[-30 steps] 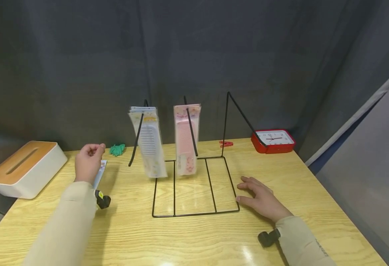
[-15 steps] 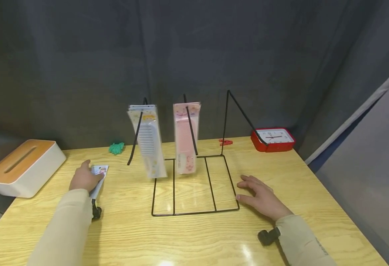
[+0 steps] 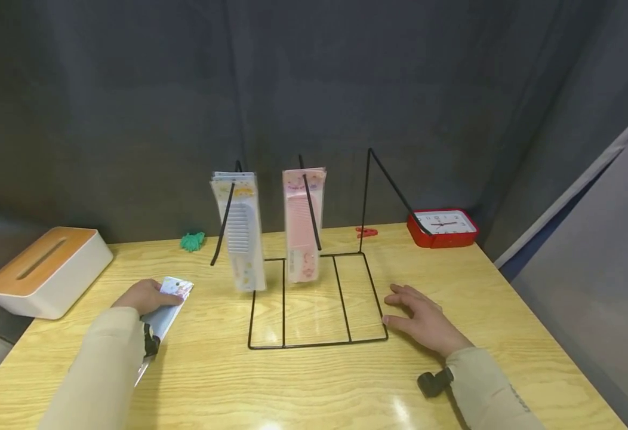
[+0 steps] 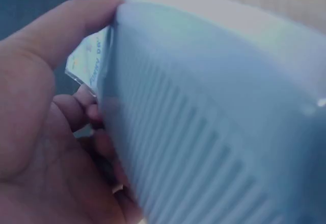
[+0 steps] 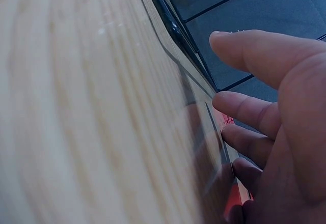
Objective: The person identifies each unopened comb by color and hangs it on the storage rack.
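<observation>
My left hand (image 3: pixel 143 297) grips a packaged pale blue comb (image 3: pixel 163 315) low over the wooden table (image 3: pixel 314 382), left of the black wire rack (image 3: pixel 316 298). In the left wrist view the comb (image 4: pixel 214 122) fills the frame, with my thumb (image 4: pixel 61 30) over its edge and fingers curled behind it. A white comb pack (image 3: pixel 240 230) and a pink comb pack (image 3: pixel 302 224) hang from two of the rack's prongs. The right prong (image 3: pixel 394 188) is bare. My right hand (image 3: pixel 424 319) rests flat on the table against the rack's right front corner, and its fingers (image 5: pixel 254 51) are spread.
A white tissue box with a wooden lid (image 3: pixel 45 272) sits at the far left. A red clock (image 3: pixel 443 227) stands at the back right, with a red clip (image 3: pixel 366 232) and a green bundle (image 3: pixel 192 241) along the back edge. A dark curtain hangs behind.
My left hand came down from raised to low over the table and shifted nearer, with the comb pack now lying flatter. The right hand has stayed put.
</observation>
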Demonstrator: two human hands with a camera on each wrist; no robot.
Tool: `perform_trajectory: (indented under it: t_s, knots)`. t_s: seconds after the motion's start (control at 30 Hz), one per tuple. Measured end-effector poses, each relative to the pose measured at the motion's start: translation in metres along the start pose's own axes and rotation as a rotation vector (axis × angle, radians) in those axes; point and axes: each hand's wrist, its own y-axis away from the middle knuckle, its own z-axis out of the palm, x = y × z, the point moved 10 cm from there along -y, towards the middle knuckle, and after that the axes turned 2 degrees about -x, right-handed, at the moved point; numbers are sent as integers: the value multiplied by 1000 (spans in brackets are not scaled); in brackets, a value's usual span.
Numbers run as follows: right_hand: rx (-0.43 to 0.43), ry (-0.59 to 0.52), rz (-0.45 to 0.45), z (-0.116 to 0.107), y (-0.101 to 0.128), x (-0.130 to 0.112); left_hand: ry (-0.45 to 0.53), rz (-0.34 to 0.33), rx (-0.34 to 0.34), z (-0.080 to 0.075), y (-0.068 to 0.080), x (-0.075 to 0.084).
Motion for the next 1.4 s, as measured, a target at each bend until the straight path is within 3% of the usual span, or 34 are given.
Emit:
perform_trajectory:
  t_s: [0.1,0.17,0.37,0.43,0.6,0.7,0.8,0.93,1.0,1.07,1.23,1.4]
  knots:
    - [-2,7,1,1,-1,1,18,21,30,5,5,2]
    - [-2,9,0,2,-1,2,82,15,77,9,10,-1]
    - [4,8,-7,1,0,-2,252,-39,328,12,36,-14]
    - [2,5,-7,2,0,-2,307,-60,385,16,43,-18]
    - [-5,1,-2,3,-1,-1,438,-76,401,20,44,-12]
    - [-2,1,5,1,-1,0,589,-44,405,8,49,5]
    - [0,-1,6,0,-2,0,783,105,406,-14,64,37]
    - [5,0,4,-1,-2,0,1019,469,339,-43,104,95]
    - [6,1,2,-1,-2,0,1068,632,308,-53,130,124]
    - [9,5,3,-1,-2,0,1052,740,311,-57,152,149]
    - [5,-3,9,0,-2,2,970,852,346,-52,180,194]
    - [6,-2,9,1,-2,3,985,935,339,-48,188,206]
